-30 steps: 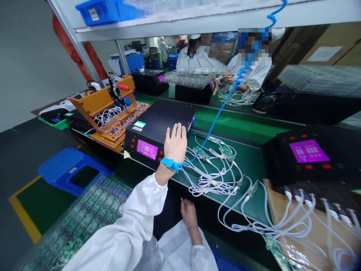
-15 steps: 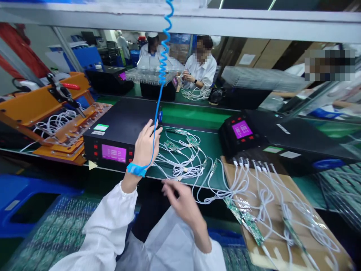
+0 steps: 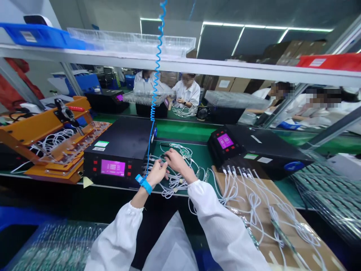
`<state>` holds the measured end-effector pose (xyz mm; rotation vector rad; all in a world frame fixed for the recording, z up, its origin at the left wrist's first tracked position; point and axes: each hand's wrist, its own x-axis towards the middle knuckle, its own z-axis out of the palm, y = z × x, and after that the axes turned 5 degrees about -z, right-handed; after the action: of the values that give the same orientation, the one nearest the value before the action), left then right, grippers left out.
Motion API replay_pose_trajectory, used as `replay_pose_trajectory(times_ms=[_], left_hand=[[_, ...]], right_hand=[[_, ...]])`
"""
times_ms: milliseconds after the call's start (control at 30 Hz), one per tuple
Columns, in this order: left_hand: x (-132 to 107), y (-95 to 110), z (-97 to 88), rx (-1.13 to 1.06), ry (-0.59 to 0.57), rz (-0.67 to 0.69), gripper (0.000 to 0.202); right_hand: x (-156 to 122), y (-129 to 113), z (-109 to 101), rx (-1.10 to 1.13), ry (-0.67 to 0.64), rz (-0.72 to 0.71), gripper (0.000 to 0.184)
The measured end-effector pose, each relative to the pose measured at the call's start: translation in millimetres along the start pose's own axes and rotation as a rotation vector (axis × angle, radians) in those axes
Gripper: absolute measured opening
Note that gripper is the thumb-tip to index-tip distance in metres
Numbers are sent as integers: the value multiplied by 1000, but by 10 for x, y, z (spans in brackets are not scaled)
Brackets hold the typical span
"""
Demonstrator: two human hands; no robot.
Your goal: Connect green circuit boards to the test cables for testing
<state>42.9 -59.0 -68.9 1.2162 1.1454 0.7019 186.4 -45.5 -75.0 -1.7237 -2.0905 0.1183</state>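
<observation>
My left hand (image 3: 157,171), with a blue wrist strap (image 3: 143,183) on a coiled blue cord (image 3: 154,75), and my right hand (image 3: 175,159) meet over a tangle of white cables (image 3: 175,180) with small green circuit boards on the green bench mat (image 3: 197,150). Both hands have fingers curled among the cables; exactly what each pinches is too small to make out. A black tester with a purple screen (image 3: 113,167) stands just left of my left hand.
A second black tester (image 3: 225,141) sits to the right, with white cables plugged in and spread over a cardboard sheet (image 3: 270,218). An orange clamp fixture (image 3: 53,128) stands at left. Trays of green boards (image 3: 53,244) lie near my lap. Other people work across the bench.
My left hand left the top of the black tester and dropped to the cables. My right hand rose from my lap to join it. The camera tilted up.
</observation>
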Motion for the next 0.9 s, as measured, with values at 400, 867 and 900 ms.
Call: replay_pose_trajectory(times_ms=[400,867,900], left_hand=[[122,135,147,-132,-14,147,35],[300,49,377,489,116,387,27],[327,59,410,528,100,395,27]], right_hand=[[-216,14,-175,61,73,8,19],[89,354,-301,1137,453,341,11],[102,363,-307,1207,452,363,10]])
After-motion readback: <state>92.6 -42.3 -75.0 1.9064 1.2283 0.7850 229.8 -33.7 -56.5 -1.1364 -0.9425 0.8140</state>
